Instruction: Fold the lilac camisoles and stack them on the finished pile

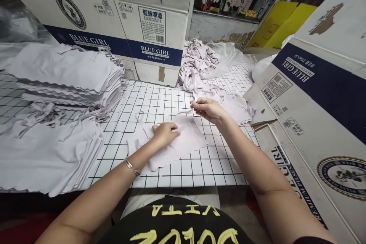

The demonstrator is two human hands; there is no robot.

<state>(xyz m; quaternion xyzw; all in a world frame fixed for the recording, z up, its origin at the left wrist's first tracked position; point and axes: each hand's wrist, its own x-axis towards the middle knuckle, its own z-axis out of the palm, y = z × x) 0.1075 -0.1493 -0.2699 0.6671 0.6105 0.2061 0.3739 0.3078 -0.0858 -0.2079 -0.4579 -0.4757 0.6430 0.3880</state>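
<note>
The black shirt [168, 222] is nearest. On the table [223, 166], the left hand [165, 134] lies on the cloth [190, 137] with loosened fingers, while the right hand [208, 109] pinches its strap [185, 113].

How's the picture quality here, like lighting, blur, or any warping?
Head view: fairly even light on the gridded tablecloth, deep shadow below its near edge; head view: the Blue Girl beer carton at right looks slanted and stretched, suggesting wide-angle distortion; head view: left hand and right hand fairly sharp, pale fabric piece low in contrast, clear plastic at upper left hazy.
</note>
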